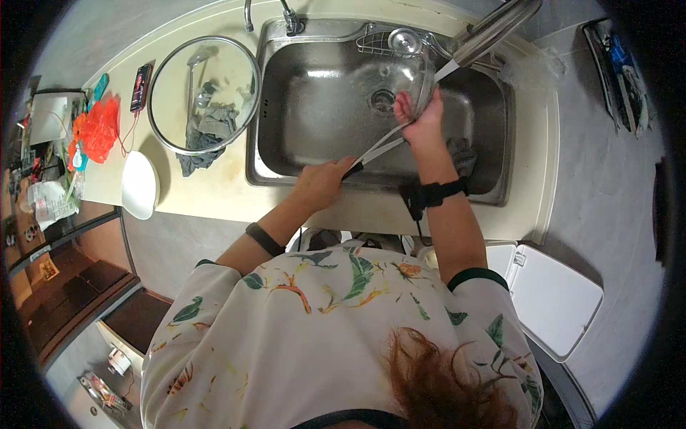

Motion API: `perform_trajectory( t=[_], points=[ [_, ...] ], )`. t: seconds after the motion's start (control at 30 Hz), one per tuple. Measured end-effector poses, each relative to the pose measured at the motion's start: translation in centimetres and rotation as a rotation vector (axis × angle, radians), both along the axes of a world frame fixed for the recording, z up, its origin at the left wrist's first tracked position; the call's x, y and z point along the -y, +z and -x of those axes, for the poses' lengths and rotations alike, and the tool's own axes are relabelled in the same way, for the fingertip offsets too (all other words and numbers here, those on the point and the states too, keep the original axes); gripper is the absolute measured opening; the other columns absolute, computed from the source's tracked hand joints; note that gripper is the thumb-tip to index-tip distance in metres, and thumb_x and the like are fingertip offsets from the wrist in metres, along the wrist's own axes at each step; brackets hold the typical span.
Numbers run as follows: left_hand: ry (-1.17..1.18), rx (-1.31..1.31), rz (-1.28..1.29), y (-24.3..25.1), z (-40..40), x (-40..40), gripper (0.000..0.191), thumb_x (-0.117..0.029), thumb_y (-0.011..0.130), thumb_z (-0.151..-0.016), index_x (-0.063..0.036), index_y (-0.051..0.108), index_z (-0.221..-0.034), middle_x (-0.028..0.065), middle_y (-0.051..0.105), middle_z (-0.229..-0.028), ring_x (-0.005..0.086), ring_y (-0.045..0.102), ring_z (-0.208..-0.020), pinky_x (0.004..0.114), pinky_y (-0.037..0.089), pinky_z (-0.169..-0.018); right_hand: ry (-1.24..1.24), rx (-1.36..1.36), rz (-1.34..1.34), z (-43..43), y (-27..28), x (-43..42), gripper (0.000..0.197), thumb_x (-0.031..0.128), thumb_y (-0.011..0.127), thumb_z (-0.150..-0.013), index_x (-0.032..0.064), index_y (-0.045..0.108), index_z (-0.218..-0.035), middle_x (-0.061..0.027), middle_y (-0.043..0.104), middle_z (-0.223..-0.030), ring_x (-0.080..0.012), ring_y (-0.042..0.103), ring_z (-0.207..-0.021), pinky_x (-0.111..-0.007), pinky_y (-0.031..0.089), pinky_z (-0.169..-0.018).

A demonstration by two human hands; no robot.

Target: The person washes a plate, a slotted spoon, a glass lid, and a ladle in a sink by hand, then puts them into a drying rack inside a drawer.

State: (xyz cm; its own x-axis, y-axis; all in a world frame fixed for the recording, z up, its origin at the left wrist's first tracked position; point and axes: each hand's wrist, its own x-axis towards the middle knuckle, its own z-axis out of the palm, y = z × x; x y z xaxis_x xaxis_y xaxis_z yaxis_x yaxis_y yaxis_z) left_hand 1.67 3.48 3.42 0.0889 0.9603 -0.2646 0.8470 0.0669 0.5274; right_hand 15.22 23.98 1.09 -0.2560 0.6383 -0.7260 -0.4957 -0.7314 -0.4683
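My left hand (323, 185) grips the black-and-metal handle of a long-handled metal vessel (424, 88), perhaps a pan, held over the steel sink (305, 107). Its body is tilted nearly edge-on, so its exact kind is unclear. My right hand (423, 115) is cupped at the vessel's side near the drain, fingers bent; whether it grips the rim is hard to tell. A thick metal spout (496, 32) reaches in from the upper right, with a white end or stream just above the right hand. A dark cloth (462, 155) lies in the sink, partly behind my right forearm.
On the counter at left are a glass lid with steel rim (151, 102), a grey cloth (201, 155), a white bowl (140, 185), a phone with cable (141, 88) and a red plastic bag (100, 130). A wire rack (375, 43) hangs at the sink's back edge, beside a second tap (292, 24).
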Motion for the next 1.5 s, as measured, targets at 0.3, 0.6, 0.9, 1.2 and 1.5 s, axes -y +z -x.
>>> perform_trajectory(
  t=[0.3, 0.6, 0.9, 1.2, 1.5],
  points=[
    [0.066, 0.113, 0.306, 0.7, -2.1, -1.6, 0.066, -0.018, 0.064, -0.071, -0.0153, 0.031, -0.128, 0.0185, 0.059, -0.100, 0.0363, 0.058, -0.090, 0.044, 0.046, -0.074, -0.288, -0.173, -0.082, 1.5, 0.5, 3.1, 0.033, 0.034, 0.048, -0.089, 0.0034, 0.052, -0.099, -0.0065, 0.059, -0.085, -0.0176, 0.056, -0.069, -0.028, 0.050, -0.059],
    [0.486, 0.371, 0.113, -0.4, -2.2, -1.4, 0.092, -0.049, 0.076, -0.053, -0.0033, 0.036, -0.123, 0.0165, 0.060, -0.099, 0.0318, 0.059, -0.089, 0.036, 0.044, -0.080, -0.412, -0.023, -0.221, 1.6, 3.2, 3.5, 0.020, 0.014, 0.056, -0.085, 0.0029, 0.048, -0.100, -0.0086, 0.056, -0.095, -0.0224, 0.056, -0.083, -0.038, 0.053, -0.067],
    [0.588, 0.217, -0.003, -2.8, -3.9, -1.1, 0.050, -0.035, 0.067, -0.072, -0.0027, 0.046, -0.103, 0.0210, 0.059, -0.094, 0.0340, 0.058, -0.087, 0.038, 0.045, -0.070, -0.329, 0.197, -0.564, 2.9, 2.1, 4.1, 0.017, 0.018, 0.049, -0.090, 0.0018, 0.047, -0.094, -0.0102, 0.056, -0.088, -0.0194, 0.059, -0.074, -0.032, 0.049, -0.050],
    [0.598, 0.387, -0.059, -2.3, -5.1, -0.8, 0.044, -0.032, 0.058, -0.082, -0.0030, 0.038, -0.108, 0.0183, 0.059, -0.083, 0.0323, 0.059, -0.066, 0.039, 0.046, -0.059, 0.254, 1.006, -0.825, 3.1, 0.4, 7.2, 0.046, 0.017, 0.037, -0.092, -0.0038, 0.021, -0.131, -0.0261, 0.038, -0.127, -0.0332, 0.051, -0.105, -0.037, 0.042, -0.083],
    [0.926, 1.846, 0.812, 0.3, -3.9, -0.4, 0.016, -0.023, 0.052, -0.087, -0.0101, 0.043, -0.090, 0.0000, 0.045, -0.066, 0.0084, 0.042, -0.048, 0.022, 0.034, -0.036, 1.008, 1.257, -0.886, 3.0, -1.9, 5.7, 0.053, 0.027, 0.039, -0.088, -0.0030, 0.029, -0.130, -0.0270, 0.059, -0.091, -0.0414, 0.056, -0.087, -0.046, 0.044, -0.080]
  ],
)
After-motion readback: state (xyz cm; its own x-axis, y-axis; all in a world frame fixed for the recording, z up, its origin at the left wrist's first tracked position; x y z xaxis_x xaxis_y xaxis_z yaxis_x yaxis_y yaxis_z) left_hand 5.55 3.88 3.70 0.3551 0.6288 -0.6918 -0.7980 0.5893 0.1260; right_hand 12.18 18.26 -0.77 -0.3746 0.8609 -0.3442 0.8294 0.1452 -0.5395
